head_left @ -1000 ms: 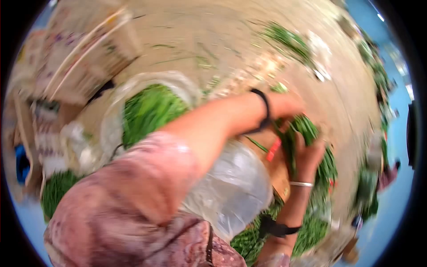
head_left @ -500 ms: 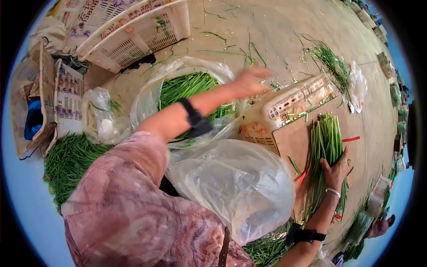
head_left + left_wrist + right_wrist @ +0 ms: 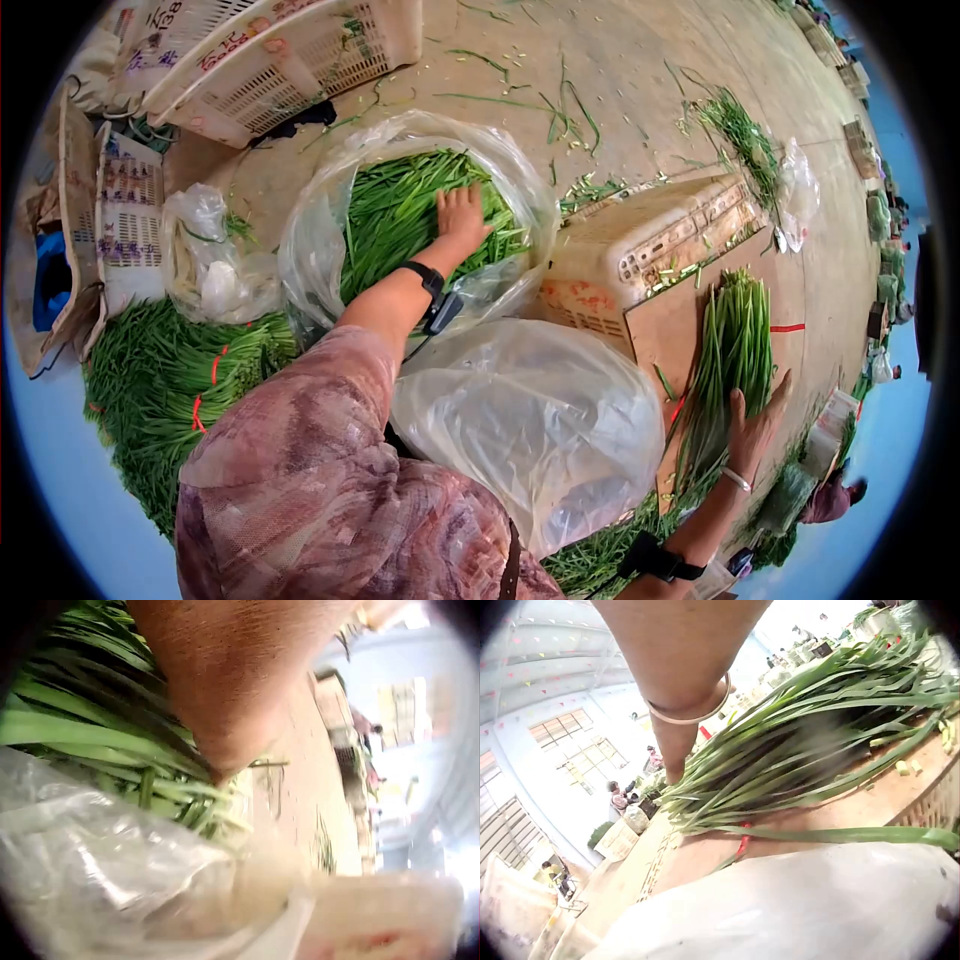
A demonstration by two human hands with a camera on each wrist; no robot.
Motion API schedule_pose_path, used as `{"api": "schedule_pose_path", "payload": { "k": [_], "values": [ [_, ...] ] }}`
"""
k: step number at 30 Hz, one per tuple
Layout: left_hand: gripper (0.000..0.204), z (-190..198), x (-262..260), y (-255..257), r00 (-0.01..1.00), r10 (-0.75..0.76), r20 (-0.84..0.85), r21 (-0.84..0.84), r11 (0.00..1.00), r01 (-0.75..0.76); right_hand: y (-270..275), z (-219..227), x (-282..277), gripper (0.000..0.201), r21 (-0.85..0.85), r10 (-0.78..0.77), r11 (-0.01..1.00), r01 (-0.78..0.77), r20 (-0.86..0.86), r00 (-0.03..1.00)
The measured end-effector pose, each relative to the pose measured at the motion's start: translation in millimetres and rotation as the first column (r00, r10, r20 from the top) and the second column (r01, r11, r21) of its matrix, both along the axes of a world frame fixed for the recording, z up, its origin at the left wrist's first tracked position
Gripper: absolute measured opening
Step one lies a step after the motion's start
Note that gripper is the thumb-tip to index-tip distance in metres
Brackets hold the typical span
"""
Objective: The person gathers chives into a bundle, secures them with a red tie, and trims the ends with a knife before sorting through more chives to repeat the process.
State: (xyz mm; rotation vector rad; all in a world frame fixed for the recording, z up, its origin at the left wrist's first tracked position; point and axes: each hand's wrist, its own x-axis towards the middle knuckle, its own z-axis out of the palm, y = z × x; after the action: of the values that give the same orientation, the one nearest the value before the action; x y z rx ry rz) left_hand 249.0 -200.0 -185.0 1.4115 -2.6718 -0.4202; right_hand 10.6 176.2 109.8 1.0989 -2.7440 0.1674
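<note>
My left hand [image 3: 460,218] rests on loose garlic chives [image 3: 385,215] inside a clear plastic bag [image 3: 318,195], its fingers extended over the leaves. In the left wrist view, chive leaves [image 3: 82,727] and the bag's film [image 3: 82,851] lie right beside that hand. On a brown board [image 3: 655,340] lies a bunch of garlic chives [image 3: 738,325], pale cut ends away from me. My right hand [image 3: 757,425], thumb and fingers spread, stays along the bunch's right side. The right wrist view shows this bunch [image 3: 802,754] fanned out, with a red tie [image 3: 744,838] near it.
An upturned cream crate [image 3: 600,250] supports the board. A second plastic bag [image 3: 540,420] bulges before me. Red-banded chive bundles [image 3: 190,385] lie at left, near large white crates [image 3: 290,85]. Chive scraps [image 3: 570,115] litter the floor; more greens [image 3: 745,145] lie beyond the board.
Both hands were together at the chives on the board. The left hand has since swung left to the bagged chives; the right stayed by the bunch, its fingers now spread wider.
</note>
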Motion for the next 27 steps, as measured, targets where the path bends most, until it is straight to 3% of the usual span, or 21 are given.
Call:
{"api": "schedule_pose_path", "payload": {
  "k": [1, 2, 4, 5, 6, 8, 10, 14, 16, 18, 20, 21, 23, 24, 26, 27],
  "values": [
    [0.078, -6, 0, 10, 0.992, -0.126, 0.009, -0.122, 0.984, 0.126, 3, 0, 4, 0.084, 0.004, -0.006, 1.000, 0.006, 0.002, 1.000],
    [0.078, -11, 3, 16, 0.991, -0.130, 0.011, -0.120, 0.984, 0.130, 4, -2, 7, 0.080, -0.010, -0.028, 1.000, 0.028, 0.001, 1.000],
    [0.073, -14, 11, 20, 0.954, -0.300, -0.006, 0.008, 0.954, 0.301, -1, -2, 13, 0.075, -0.024, -0.045, 0.999, 0.045, -0.001, 0.999],
    [0.079, -15, 11, 17, 0.979, -0.192, -0.076, 0.002, 0.981, 0.192, -5, 0, 17, 0.072, -0.036, -0.063, 0.997, 0.065, 0.045, 0.997],
    [0.079, -13, 10, 11, 0.978, -0.194, -0.075, 0.009, 0.981, 0.196, -6, 1, 20, 0.070, -0.041, -0.083, 0.995, 0.087, 0.094, 0.992],
    [0.091, -9, 7, -9, 0.936, 0.087, -0.340, 0.217, 0.976, -0.012, -8, 0, 18, 0.067, -0.038, -0.064, 0.997, 0.067, 0.082, 0.995],
    [0.094, -14, 6, -17, 0.927, 0.099, -0.361, 0.183, 0.982, -0.034, -12, -1, 17, 0.065, -0.050, -0.040, 0.998, 0.044, 0.067, 0.997],
    [0.073, -10, 7, -30, 0.911, 0.137, -0.389, 0.317, 0.948, -0.007, -11, -2, 15, 0.060, -0.027, -0.076, 0.997, 0.078, 0.080, 0.994],
    [0.072, 3, 9, -30, 0.978, 0.103, -0.184, 0.136, 0.988, -0.078, -8, -4, 14, 0.059, -0.015, -0.070, 0.997, 0.072, 0.074, 0.995],
    [0.066, 8, 5, -31, 0.987, 0.070, -0.143, 0.143, 0.989, -0.049, -7, -3, 14, 0.057, -0.038, -0.048, 0.998, 0.051, 0.065, 0.997],
    [0.061, 1, -2, -28, 0.993, -0.114, -0.021, -0.035, 0.993, 0.113, -5, -1, 16, 0.056, -0.031, -0.087, 0.996, 0.089, 0.075, 0.993],
    [0.051, -2, -5, -21, 0.990, -0.141, -0.007, -0.088, 0.986, 0.140, -4, -1, 17, 0.055, -0.027, -0.124, 0.992, 0.127, 0.087, 0.988],
    [0.048, -48, -15, -11, 0.985, -0.172, 0.027, -0.163, 0.971, 0.174, -5, -1, 19, 0.055, -0.035, -0.129, 0.991, 0.132, 0.075, 0.989],
    [0.044, -45, -17, -5, 0.979, -0.196, 0.061, -0.231, 0.951, 0.205, -5, -1, 20, 0.054, -0.037, -0.131, 0.990, 0.134, 0.061, 0.989],
    [0.039, -37, -18, -2, 0.973, -0.224, 0.052, -0.185, 0.955, 0.229, -7, 0, 24, 0.054, -0.033, -0.147, 0.988, 0.150, 0.088, 0.985],
    [0.041, -31, -16, -2, 0.982, -0.170, -0.080, -0.080, 0.983, 0.163, -8, 1, 25, 0.054, -0.033, -0.161, 0.986, 0.165, 0.116, 0.980]
  ]
}}
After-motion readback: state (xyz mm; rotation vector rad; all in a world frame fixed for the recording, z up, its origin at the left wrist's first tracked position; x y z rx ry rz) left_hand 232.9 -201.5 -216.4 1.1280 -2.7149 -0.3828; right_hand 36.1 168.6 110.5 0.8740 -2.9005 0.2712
